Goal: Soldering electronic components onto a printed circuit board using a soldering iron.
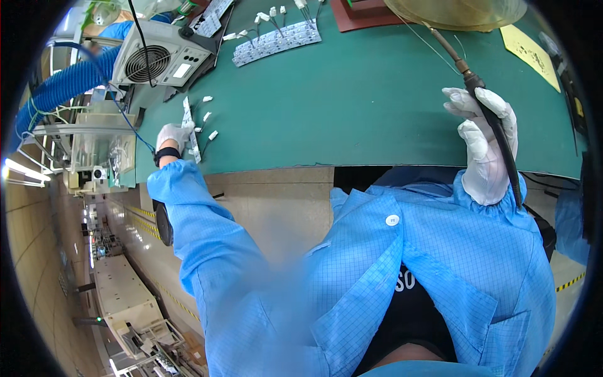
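Observation:
My right hand (pixel 487 141), in a white glove, is wrapped around the dark handle of a soldering iron (pixel 475 81). The iron's metal tip points up and away to the left, above the green mat. At the left end of the bench my gloved left hand (pixel 174 136) grips a narrow white circuit board strip (pixel 194 149) by its middle. Short wires with small white connectors (pixel 213 135) stick out from the strip's right side. My left fingertips are partly hidden against the board.
A green mat (pixel 301 125) covers the bench. More white boards with wired connectors (pixel 276 44) lie at the back. A grey box with a fan (pixel 163 56) and a blue hose (pixel 75 81) stand at left. At back right are a round translucent container (pixel 461 16) and a yellow card (pixel 531 56).

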`<state>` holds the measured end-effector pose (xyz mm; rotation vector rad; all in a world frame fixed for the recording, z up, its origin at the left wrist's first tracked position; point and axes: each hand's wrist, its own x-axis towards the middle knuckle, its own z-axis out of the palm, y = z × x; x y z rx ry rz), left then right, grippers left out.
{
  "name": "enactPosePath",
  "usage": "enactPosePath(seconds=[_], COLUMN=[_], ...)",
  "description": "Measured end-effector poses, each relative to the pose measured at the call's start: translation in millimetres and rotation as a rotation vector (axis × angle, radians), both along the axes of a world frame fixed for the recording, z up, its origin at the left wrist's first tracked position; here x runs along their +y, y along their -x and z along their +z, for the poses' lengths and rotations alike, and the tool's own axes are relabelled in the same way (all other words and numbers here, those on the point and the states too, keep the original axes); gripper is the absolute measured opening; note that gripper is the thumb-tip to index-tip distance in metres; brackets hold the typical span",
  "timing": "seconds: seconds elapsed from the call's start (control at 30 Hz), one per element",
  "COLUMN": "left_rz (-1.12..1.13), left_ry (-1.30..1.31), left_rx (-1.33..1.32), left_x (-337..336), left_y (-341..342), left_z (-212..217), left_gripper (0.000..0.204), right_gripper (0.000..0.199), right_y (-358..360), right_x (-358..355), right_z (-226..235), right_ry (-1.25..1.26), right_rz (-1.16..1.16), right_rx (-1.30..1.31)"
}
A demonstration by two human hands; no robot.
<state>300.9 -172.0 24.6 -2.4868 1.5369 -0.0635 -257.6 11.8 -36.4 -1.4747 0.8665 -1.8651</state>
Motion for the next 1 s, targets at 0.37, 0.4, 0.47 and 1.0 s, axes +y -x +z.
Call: enactPosePath(seconds=[0.37,0.4,0.47,1.0], left_rz=[-0.318,-0.391,-0.281,-0.155], left_ry=[0.881,0.978,0.819,0.402], left_rx=[1.045,1.143,1.531,2.212], left_x=[48,63,77,174], left_y=[128,162,188,371], left_z=[48,54,49,-12], left_gripper=[0.032,0.031,0.032,0.036], right_gripper=[0.038,0.038,0.039,0.038], right_y=[0,-1,-3,3], right_x=[1,2,4,0], right_z=[-4,-2,1,0], right_ry=[-0.012,-0.013,-0.01,0.176], right_rz=[-0.027,-0.027,0.004,0.225], right_rx=[0.044,0.043,-0.026,-0.097])
